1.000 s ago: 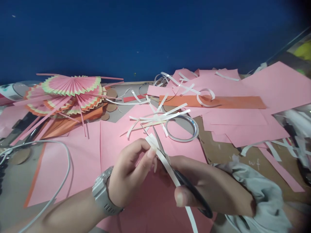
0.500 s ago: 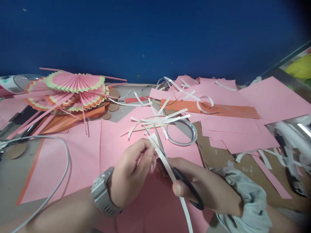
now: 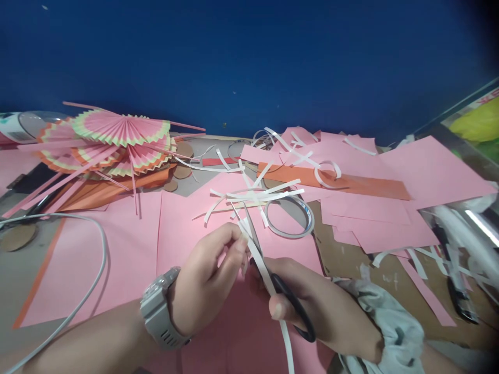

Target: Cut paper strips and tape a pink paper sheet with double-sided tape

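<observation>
Centrally, pinching the top end of a white strip (image 3: 268, 278) between left thumb and forefinger (image 3: 234, 254), with the other fingers curled loosely beneath. Holding that strip slanted, down and right from the pinch, across the right thumb and off the bottom edge. Gripping black scissors (image 3: 298, 314) in the right hand (image 3: 331, 311), fingers closed through the handle loop, thumb tip pressed forward beside the strip. Pointing the blades up and away, right alongside the strip, just past the left fingertips; cannot tell how wide the blades stand. Wearing a grey watch (image 3: 158, 311) on the wrist behind the left hand (image 3: 202, 285). Working above a pink sheet (image 3: 117, 244) spread on the table. Just beyond the blade tips: a heap of white scraps (image 3: 253, 196) and, touching it on the right, a tape ring (image 3: 290, 221) lying flat. Further back and right: more pink sheets with an orange band (image 3: 362, 184) across them. Back left: pleated pink fans (image 3: 120, 135) stacked over orange paper. Left of the hands: a white cable (image 3: 104, 254) curving over the pink sheet. Under the right forearm: a grey cloth (image 3: 393, 324). Behind everything: a blue wall (image 3: 249, 57).
</observation>
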The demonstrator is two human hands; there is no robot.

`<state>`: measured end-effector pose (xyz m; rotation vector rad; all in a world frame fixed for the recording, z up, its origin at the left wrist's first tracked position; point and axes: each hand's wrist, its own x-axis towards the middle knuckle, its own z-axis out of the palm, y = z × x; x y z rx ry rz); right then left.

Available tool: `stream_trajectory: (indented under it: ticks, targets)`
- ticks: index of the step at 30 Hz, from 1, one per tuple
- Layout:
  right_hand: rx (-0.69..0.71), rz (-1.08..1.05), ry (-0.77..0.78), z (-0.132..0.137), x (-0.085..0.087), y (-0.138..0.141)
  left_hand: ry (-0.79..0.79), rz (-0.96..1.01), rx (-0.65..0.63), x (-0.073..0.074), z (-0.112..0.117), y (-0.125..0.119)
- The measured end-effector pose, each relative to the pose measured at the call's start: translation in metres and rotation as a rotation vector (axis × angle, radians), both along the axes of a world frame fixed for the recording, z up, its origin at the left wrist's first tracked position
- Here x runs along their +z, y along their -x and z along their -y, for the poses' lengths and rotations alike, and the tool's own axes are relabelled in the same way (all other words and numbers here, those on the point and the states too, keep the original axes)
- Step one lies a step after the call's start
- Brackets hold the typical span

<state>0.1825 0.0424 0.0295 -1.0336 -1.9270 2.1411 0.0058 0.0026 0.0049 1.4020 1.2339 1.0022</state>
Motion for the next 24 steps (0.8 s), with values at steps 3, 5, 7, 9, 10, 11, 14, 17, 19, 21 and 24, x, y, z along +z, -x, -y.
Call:
stream_trajectory:
  ticks: [3,5,7,9,10,11,14,17,19,21,24]
  targets:
    - [-0.014,-0.006,0.032,0.0010,-0.0006,0.0014,-0.028,-0.017,-0.003,-0.0008,0.0012,0.0009]
    - [-0.040,-0.013,0.065,0.0018,-0.0005,0.0017,-0.029,-0.026,0.008,-0.0003,0.0014,0.0011]
    - [-0.053,-0.014,0.089,0.0022,0.0001,0.0016,-0.018,-0.033,0.006,0.0011,0.0011,0.0012]
    - [-0.042,-0.015,0.111,0.0018,0.0008,0.0014,-0.009,-0.038,0.002,0.0027,0.0003,0.0014]
    - [-0.035,-0.013,0.119,0.0012,0.0011,0.0013,-0.006,-0.041,-0.002,0.0033,-0.0001,0.0016]
    - [-0.029,-0.011,0.127,0.0006,0.0014,0.0013,-0.005,-0.042,-0.005,0.0038,-0.0003,0.0018]
    - [-0.039,0.012,0.138,-0.0017,0.0030,0.0012,0.008,-0.052,-0.009,0.0040,0.0000,0.0026]
    - [-0.035,0.017,0.152,-0.0037,0.0048,0.0009,0.025,-0.052,-0.002,0.0036,0.0009,0.0030]
    - [-0.024,0.025,0.126,-0.0042,0.0048,0.0005,0.036,-0.042,-0.005,0.0035,0.0010,0.0028]
    - [-0.012,0.082,0.062,-0.0036,0.0040,0.0003,0.046,-0.035,-0.008,0.0036,0.0005,0.0024]
    - [-0.015,0.183,-0.027,-0.0022,0.0038,0.0018,0.051,-0.014,-0.003,0.0034,-0.0006,0.0016]
